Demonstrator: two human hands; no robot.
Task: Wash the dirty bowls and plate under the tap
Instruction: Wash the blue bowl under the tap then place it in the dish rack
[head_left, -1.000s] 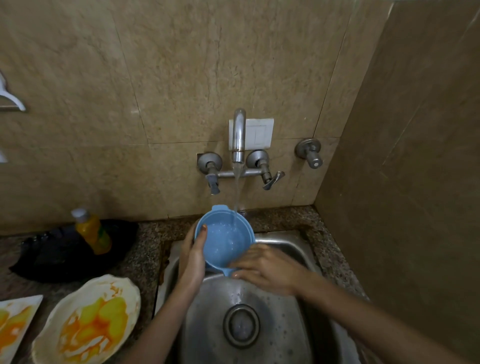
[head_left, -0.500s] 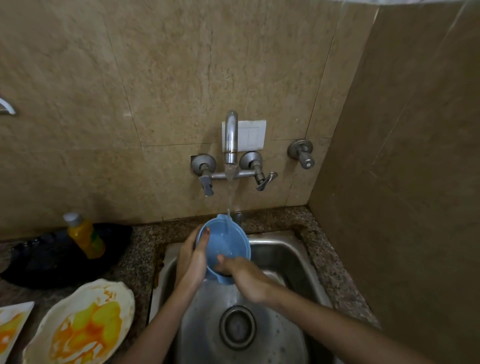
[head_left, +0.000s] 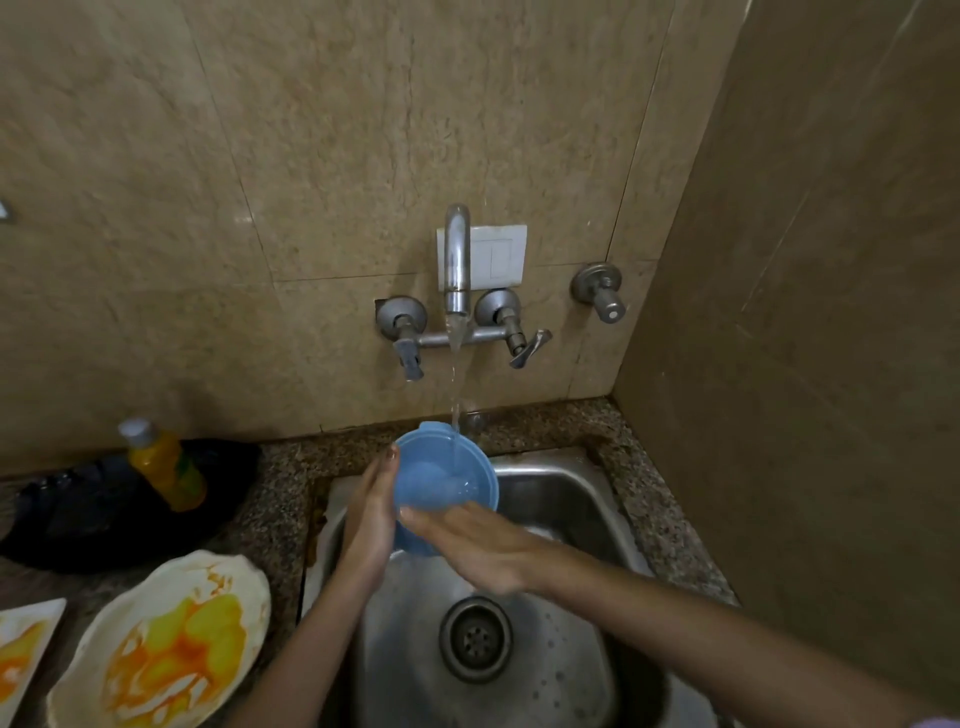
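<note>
A blue plastic bowl is tilted toward me over the steel sink, under the running tap. Water falls into it near its far rim. My left hand grips the bowl's left side, thumb up along the rim. My right hand lies with straight fingers across the bowl's near rim and lower wall. A white oval plate smeared with orange sauce sits on the counter to the left. Another stained white dish shows at the left edge.
A yellow bottle stands on a black sheet at the back left of the granite counter. Two tap handles and a separate valve stick out of the tiled wall. A side wall closes in on the right. The drain is open.
My right hand has come out of the bowl's inside and now lies flat across its near rim. The bowl stays under the stream in my left hand.
</note>
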